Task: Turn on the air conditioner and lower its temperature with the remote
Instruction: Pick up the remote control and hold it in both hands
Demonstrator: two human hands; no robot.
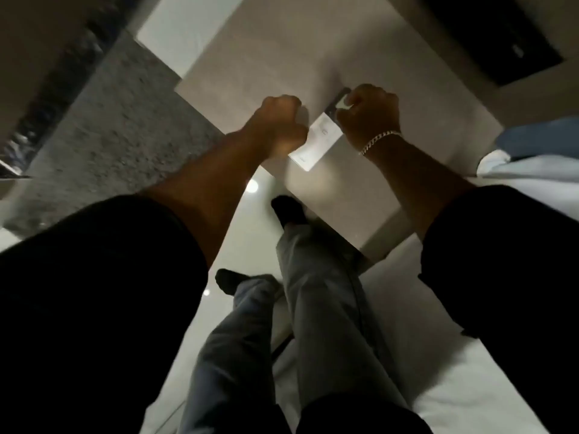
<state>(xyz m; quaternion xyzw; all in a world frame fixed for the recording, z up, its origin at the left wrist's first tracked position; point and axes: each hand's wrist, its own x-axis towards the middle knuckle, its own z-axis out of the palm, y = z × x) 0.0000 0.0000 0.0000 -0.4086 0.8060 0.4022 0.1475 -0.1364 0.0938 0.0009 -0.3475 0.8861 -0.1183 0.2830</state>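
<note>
Flat white rectangular remote — right grip curled round it, left seemingly fisted.

Bare pale table top open ahead of and to the left of both hands. Left hand fisted just left of the white remote, right hand closed over its far end; almost no gap between the two. Dark panel blocking far right. Blue-and-white cloth crowding the right edge. Legs and glossy floor below, gap clear between forearms.
</note>
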